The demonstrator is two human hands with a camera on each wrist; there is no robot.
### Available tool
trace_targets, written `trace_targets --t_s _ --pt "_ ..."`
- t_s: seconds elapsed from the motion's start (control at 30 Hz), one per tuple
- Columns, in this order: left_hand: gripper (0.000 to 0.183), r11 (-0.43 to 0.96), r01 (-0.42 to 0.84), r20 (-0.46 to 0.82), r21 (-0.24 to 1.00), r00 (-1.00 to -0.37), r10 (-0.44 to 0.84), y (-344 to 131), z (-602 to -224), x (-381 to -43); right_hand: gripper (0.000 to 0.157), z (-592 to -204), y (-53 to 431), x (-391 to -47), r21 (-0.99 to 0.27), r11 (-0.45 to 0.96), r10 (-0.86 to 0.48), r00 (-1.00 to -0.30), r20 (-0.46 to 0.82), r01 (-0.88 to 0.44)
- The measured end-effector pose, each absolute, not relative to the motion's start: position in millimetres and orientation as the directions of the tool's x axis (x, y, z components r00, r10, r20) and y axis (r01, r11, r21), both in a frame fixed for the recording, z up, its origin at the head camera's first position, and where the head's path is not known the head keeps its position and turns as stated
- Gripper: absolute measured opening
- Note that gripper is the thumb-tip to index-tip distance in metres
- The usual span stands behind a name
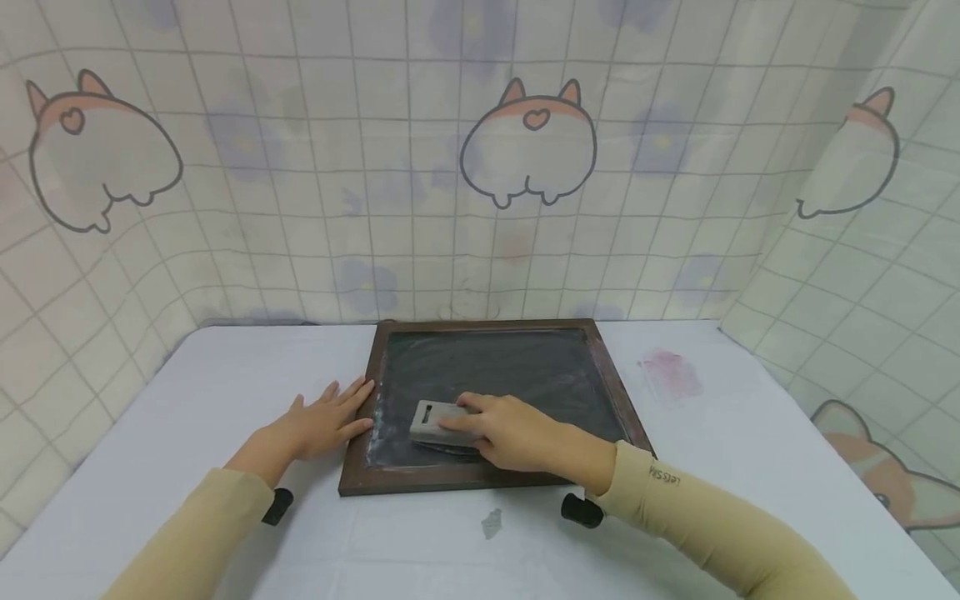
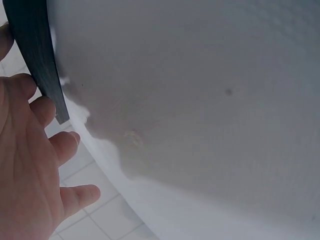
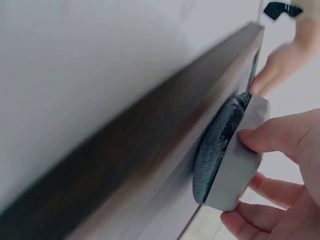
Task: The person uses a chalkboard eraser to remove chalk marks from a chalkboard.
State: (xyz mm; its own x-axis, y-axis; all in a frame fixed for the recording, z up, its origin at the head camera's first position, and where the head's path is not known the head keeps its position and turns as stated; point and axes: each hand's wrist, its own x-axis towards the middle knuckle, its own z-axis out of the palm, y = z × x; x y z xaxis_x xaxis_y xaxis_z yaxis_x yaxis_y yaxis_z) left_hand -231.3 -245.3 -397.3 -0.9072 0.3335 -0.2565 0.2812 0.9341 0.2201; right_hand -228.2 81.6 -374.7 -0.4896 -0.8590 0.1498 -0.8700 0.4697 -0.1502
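Observation:
A chalkboard (image 1: 517, 367) in a dark brown wooden frame lies flat, with whitish chalk smears along its left side. My right hand (image 1: 517, 433) grips a grey chalkboard eraser (image 1: 431, 423) over the front left part of the board. In the right wrist view the eraser (image 3: 237, 165) shows a dark fabric pad facing the board, with the thumb on one side and fingers on the other. My left hand (image 1: 318, 421) is spread with straight fingers, its fingertips resting on the left side of the frame. From the left wrist, the frame's edge (image 2: 37, 55) meets those fingertips.
The board lies on a table with a white cloth (image 1: 420, 550). A pink smudge (image 1: 671, 373) marks the cloth at the right, and a grey patch (image 1: 492, 523) lies in front of the board. Behind hangs a checked curtain (image 1: 337, 192) with cartoon animals.

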Motion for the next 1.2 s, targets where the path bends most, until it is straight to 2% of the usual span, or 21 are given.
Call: trace_targets --t_s 0.1,0.27,0.43,0.57,0.87,1.2 --pt "0.076 0.93 0.289 -0.255 0.228 -0.904 0.343 -245 -397 -231 0.053 -375 100 -242 -0.211 0.548 -0.801 -0.58 0.145 -0.809" --pt "0.076 0.928 0.296 -0.25 0.228 -0.903 0.349 -245 -396 -232 0.054 -374 145 -275 -0.228 0.725 -0.636 -0.758 0.141 -0.65" --pt "0.077 0.93 0.284 -0.256 0.234 -0.904 0.341 -245 -395 -232 0.053 -377 180 -298 -0.197 0.837 -0.491 -0.859 0.142 -0.511" --pt "0.077 0.932 0.278 -0.256 0.233 -0.907 0.335 -247 -394 -230 0.053 -381 184 -302 -0.192 0.857 -0.456 -0.877 0.15 -0.479" --pt "0.077 0.932 0.275 -0.259 0.234 -0.907 0.333 -247 -396 -231 0.053 -378 187 -301 -0.198 0.844 -0.485 -0.867 0.116 -0.498" --pt "0.078 0.932 0.287 -0.256 0.223 -0.905 0.34 -246 -397 -231 0.039 -363 189 -292 -0.191 0.831 -0.492 -0.85 0.187 -0.523"
